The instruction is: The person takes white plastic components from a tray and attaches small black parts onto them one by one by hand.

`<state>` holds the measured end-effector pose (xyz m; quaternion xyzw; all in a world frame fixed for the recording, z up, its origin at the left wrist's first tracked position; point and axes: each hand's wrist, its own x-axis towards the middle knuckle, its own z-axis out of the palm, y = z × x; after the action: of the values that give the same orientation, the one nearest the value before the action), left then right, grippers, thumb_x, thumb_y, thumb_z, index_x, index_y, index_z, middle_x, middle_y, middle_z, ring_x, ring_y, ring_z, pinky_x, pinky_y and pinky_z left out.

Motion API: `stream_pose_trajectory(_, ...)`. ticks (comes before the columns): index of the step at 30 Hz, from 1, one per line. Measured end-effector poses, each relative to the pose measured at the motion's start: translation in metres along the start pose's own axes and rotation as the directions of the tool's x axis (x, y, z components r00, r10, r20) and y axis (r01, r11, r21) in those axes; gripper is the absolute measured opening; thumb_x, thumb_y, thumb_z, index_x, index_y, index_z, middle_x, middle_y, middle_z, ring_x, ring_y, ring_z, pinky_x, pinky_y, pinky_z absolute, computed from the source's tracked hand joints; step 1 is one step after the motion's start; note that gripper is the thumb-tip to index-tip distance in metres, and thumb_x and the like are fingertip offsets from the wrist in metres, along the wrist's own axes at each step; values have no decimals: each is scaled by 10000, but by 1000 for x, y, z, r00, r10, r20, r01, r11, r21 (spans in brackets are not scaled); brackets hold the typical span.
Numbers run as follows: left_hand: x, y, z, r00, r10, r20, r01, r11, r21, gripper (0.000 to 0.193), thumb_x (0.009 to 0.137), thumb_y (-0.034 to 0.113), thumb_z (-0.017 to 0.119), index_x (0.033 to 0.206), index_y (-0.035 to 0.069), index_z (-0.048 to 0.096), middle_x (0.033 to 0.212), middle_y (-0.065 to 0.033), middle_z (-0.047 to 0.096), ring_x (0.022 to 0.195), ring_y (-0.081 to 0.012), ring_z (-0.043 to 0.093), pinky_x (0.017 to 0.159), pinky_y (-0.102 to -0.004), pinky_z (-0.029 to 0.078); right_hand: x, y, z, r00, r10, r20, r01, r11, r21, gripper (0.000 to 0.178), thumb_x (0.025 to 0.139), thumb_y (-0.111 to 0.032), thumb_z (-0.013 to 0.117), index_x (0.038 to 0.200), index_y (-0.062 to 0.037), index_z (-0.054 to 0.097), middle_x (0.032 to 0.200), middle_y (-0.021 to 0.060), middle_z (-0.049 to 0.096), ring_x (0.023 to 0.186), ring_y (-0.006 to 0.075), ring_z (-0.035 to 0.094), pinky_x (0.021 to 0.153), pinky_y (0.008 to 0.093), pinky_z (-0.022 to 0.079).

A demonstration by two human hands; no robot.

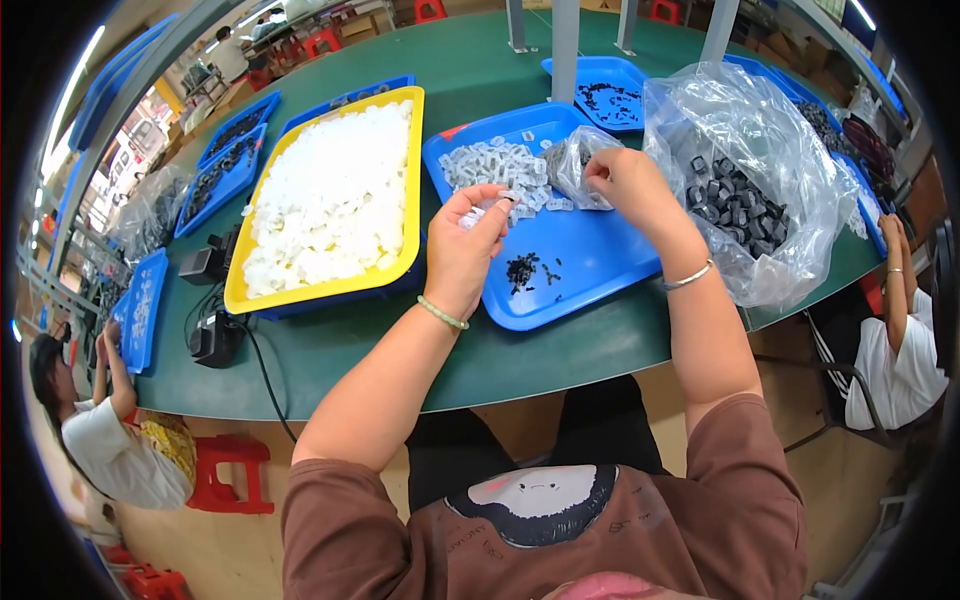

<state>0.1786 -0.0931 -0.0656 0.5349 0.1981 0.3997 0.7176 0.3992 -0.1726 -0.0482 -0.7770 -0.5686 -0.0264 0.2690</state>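
On green tabletop (470, 75), blue tray (605, 258) — stools (322, 41) beyond

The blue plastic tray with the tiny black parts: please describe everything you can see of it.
This shallow blue plastic tray has rounded corners and a raised rim. It lies flat on the green table, right of the yellow plastic tray. Inside are heaped translucent plastic pieces, a pile of tiny black parts and a clear plastic bag. The right hand hides part of its right side.

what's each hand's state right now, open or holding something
Left hand: closed, pinching a small piece.
Right hand: fingers bent at the small bag; grip cannot be told.
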Motion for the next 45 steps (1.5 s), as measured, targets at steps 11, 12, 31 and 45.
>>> stream_pose_trajectory(11, 4, 0, 4, 1000, 14, -15, -14, 1000, -1, 176, 866, 101, 652, 1018, 25, 606, 763, -4, 570, 644, -39, 505, 502, -169, 377, -18, -27, -13, 808, -270, 524, 72, 928, 367, 116, 719, -81, 713, 775, 4, 657, 696, 95, 643, 650, 182, 597, 620, 309, 470)
stream_pose_trajectory(12, 3, -1, 3, 1000, 20, -16, -20, 1000, -1, 176, 866, 101, 652, 1018, 25, 606, 763, -4, 570, 644, -39, 505, 502, -169, 377, -16, -27, -17, 808, -273, 522, 78, 928, 365, 116, 719, -81, 713, 775, 4, 657, 696, 95, 643, 650, 182, 597, 620, 309, 470)
stream_pose_trajectory(31, 1, 1, 1, 1000, 18, 2, -18, 999, -45, 196, 873, 83, 640, 1053, 22, 593, 794, -10, 547, 661, -49, 473, 511, -173, 351, 7, 16, 18, 998, -68, -17, 63, 974, -218, 68, 717, -89, 662, 766, -52, 690, 771, 145, 660, 766, 311, 647, 674, 409, 506)
stream_pose_trajectory(45, 4, 4, -1, 1000, -19, -19, 16, 992, -126, 175, 868, 99, 650, 1021, 37, 593, 786, -6, 574, 657, -47, 497, 519, -172, 379, -2, -37, -6, 999, -9, -47, 39, 739, 673, 106, 849, -73, 654, 915, 9, 667, 818, 39, 666, 732, 101, 611, 637, 238, 486)
